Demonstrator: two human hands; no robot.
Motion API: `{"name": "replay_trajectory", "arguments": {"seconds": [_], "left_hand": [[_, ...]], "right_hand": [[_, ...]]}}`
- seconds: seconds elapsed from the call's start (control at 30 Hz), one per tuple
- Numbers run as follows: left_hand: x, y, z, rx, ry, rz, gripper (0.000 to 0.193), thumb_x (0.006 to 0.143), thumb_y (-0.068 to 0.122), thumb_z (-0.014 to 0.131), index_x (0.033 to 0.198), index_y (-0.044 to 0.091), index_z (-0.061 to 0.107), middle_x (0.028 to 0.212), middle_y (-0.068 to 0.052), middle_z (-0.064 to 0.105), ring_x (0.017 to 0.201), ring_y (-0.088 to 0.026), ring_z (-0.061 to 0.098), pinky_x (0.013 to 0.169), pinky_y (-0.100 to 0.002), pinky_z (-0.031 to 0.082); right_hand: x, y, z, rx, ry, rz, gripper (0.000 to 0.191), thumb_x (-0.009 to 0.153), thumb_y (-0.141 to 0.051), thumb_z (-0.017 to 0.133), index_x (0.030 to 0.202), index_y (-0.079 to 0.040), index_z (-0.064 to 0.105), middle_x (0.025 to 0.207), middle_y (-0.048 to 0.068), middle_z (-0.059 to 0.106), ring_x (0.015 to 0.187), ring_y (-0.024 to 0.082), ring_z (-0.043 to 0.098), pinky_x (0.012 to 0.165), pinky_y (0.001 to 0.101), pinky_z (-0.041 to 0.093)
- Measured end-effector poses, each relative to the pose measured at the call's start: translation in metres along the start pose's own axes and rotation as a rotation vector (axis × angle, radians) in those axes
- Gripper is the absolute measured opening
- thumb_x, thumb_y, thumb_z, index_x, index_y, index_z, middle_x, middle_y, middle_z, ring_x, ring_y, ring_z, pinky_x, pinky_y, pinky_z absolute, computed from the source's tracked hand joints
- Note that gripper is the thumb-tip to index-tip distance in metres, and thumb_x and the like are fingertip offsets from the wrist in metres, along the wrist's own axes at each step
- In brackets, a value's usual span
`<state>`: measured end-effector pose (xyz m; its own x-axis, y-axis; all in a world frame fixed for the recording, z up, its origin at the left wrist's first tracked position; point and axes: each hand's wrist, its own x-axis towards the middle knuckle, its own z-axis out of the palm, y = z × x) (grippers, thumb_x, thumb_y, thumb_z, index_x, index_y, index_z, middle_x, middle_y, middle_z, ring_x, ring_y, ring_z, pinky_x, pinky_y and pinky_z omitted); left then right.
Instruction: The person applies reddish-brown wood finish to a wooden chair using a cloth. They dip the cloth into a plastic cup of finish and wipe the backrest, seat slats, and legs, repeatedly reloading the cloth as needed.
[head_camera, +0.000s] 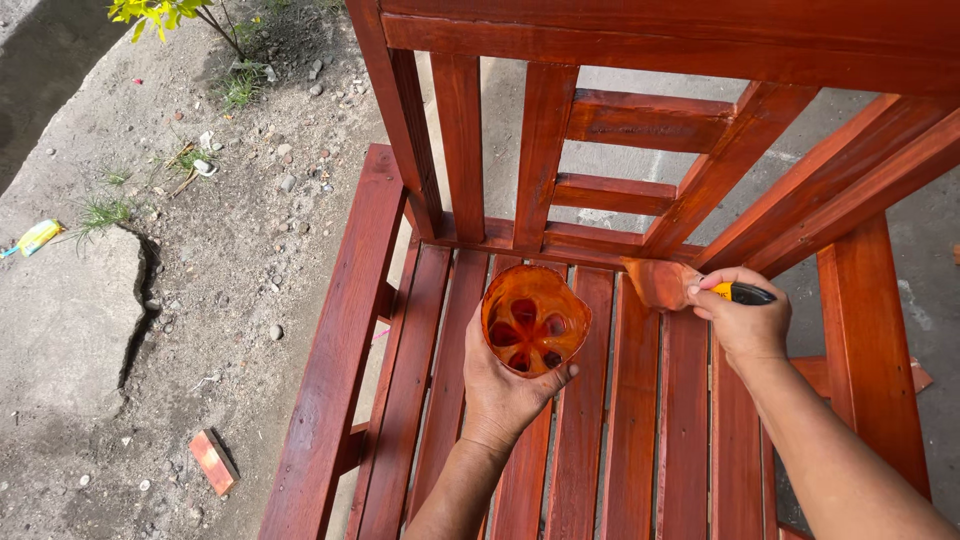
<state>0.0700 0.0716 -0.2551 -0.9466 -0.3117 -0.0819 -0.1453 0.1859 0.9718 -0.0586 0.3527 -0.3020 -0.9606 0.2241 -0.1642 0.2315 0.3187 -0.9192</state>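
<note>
Nearest the camera, both bare forearms reached up from the bottom edge over the slatted seat (640, 430) of a red-brown wooden bench. The left hand (505, 385) was cupped around a cut-off plastic bottle bottom (533, 320), fingers wrapped under and behind it, thumb along its right side. The cup stood upright above the seat slats, its petal-shaped base showing dark reddish stain pooled inside (how much liquid it held could not be told).

To the right of the cup, the right hand (742, 318) was closed around a paintbrush (700, 288), gripping its black and yellow handle, which poked out past the knuckles. The stained bristles pressed against the lower rail of the backrest (560, 240), just above the seat, where a diagonal brace met that rail.

Beyond the hands, the backrest rose with upright slats on the left, short horizontal pieces in the middle and slanted braces on the right, all glossy with the same red-brown finish. The right armrest post (875, 330) stood just right of the brush hand.

Left of the bench lay gravelly dirt, with a small reddish wood offcut (214, 461) near the bench's front corner, a cracked concrete slab (65, 320) farther left, a yellow wrapper (38, 236) beyond it, and a small green plant (165, 14) at the far top.
</note>
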Motion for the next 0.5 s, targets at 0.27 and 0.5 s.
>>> {"name": "replay_trajectory", "arguments": {"seconds": [0.27,0.5], "left_hand": [[-0.003,-0.004,0.001,0.002,0.015,0.021,0.115,0.054,0.027,0.102,0.146,0.010,0.036,0.139,-0.011,0.052,0.132,-0.026,0.056,0.113,-0.041,0.052],[-0.001,-0.006,0.001,-0.028,0.023,0.044,0.116,0.056,0.029,0.102,0.147,0.009,0.034,0.139,-0.012,0.051,0.133,-0.027,0.055,0.113,-0.042,0.053]], "right_hand": [[0.011,-0.008,-0.008,-0.246,-0.122,0.247,0.014,0.076,0.003,0.078,0.079,-0.008,0.071,0.087,0.005,0.075,0.075,0.017,0.072,0.064,0.0336,0.061],[0.002,-0.019,-0.006,-0.498,-0.081,-0.182,0.009,0.078,-0.006,0.082,0.080,-0.012,0.075,0.085,0.002,0.075,0.075,0.015,0.069,0.068,0.0308,0.055]]}}
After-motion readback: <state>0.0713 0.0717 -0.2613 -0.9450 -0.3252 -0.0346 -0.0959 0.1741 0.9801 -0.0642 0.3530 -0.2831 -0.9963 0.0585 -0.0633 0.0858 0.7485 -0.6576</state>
